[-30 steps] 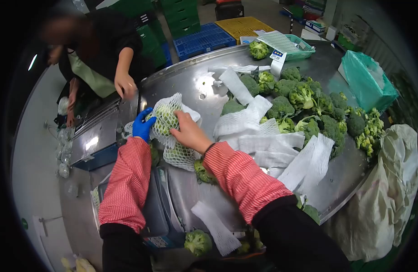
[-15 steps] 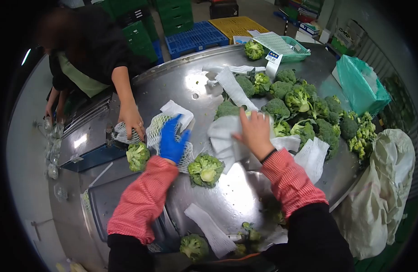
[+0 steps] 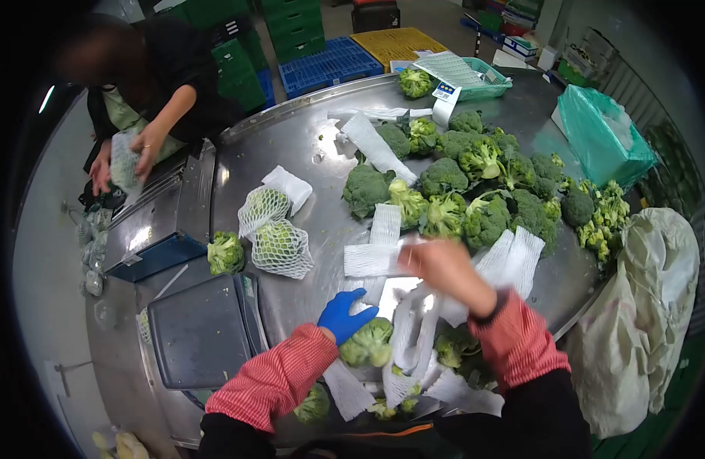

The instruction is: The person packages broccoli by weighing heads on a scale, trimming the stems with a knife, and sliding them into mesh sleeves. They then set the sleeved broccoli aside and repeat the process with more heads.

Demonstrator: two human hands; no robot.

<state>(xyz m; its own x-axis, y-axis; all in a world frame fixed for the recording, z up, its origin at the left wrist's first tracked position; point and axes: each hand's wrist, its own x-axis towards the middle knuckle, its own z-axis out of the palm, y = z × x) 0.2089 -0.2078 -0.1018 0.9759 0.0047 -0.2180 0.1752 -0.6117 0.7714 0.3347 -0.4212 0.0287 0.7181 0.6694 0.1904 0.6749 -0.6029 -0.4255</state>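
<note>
While left fingers (image 3: 352,297) spread wide at broccoli (image 3: 370,344), right fingers (image 3: 421,262) blur, grip unclear; beyond the metal table (image 3: 280,134), twelve o'clock: blue pallet (image 3: 326,66).

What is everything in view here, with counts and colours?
Loose broccoli: many, green, mostly right
Netted broccoli: two, green in white, left half
Mesh sleeves: several, white, mid-table
Table: one, steel-grey, centre
Basket: one, green, far edge
Plastic bag: one, teal, right
Sack: one, cream, far right
Tray: one, dark grey, lower left
Metal box: one, silver and blue, left
Pallets: two, blue and yellow, behind table
Crates: several, green, behind table
Clutter: uncountable, mixed, upper right
Co-worker: one, dark-clothed, upper left
Left hand: one, blue-gloved, touching broccoli
Right hand: one, bare, blurred, over sleeves
</note>
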